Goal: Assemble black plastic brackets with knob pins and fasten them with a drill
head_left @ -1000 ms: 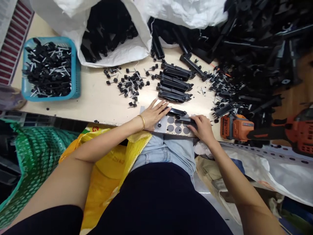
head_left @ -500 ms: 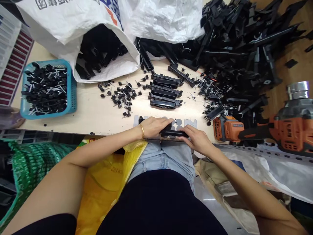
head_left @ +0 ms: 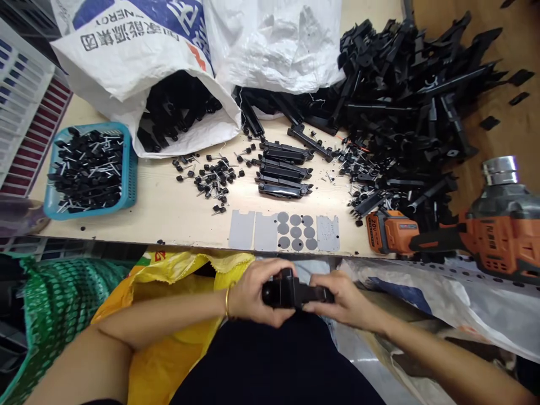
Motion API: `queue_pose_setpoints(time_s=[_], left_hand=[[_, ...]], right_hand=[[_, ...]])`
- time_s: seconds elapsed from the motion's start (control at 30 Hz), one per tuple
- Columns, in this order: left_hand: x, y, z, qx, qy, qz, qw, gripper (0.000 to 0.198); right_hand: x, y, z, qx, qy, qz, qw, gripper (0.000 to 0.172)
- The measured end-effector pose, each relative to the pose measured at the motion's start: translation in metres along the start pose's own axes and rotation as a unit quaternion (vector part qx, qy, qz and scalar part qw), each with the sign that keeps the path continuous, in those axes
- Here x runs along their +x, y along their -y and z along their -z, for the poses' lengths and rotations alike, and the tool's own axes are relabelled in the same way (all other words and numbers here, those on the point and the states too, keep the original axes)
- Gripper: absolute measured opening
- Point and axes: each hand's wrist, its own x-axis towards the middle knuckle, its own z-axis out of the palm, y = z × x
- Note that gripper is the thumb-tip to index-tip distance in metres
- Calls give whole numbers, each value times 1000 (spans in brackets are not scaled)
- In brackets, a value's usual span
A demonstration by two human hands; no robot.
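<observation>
Just off the table's front edge, over my lap, I hold a black plastic part (head_left: 297,293) with both hands. My left hand (head_left: 257,292) is wrapped round its thicker, blocky end. At the narrower end, my right hand (head_left: 340,298) grips between thumb and fingers. Several similar long black plastic parts (head_left: 284,169) lie stacked side by side on the table ahead. To their left is a loose cluster of small black-headed knobs with metal pins (head_left: 213,177).
A blue basket (head_left: 131,169) of pinned knobs stands at left. White sacks (head_left: 126,84) with black parts lie behind. A heap of black parts (head_left: 392,112) covers the right. An orange power tool (head_left: 502,236) lies at the right edge. Grey patches (head_left: 242,230) mark the front edge.
Both hands have drawn back from the table edge toward my body with the black part, which now appears turned. The grey patches on the table are uncovered, and the view has shifted slightly.
</observation>
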Motion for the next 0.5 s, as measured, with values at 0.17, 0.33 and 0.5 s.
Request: queue_pose_setpoints(time_s=[0.17,0.33,0.5], left_hand=[[-27,-13,-20,-29,-98,98,990,42],[-12,-12,-12,-120,-118,118,979,52],[8,-8,-12,-101,-181,24,978,55]], right_hand=[[1,2,-29,143,-5,-52,988,47],[14,6,-39,272,-52,-67,959,49],[36,3,-37,410,-163,-44,896,56]])
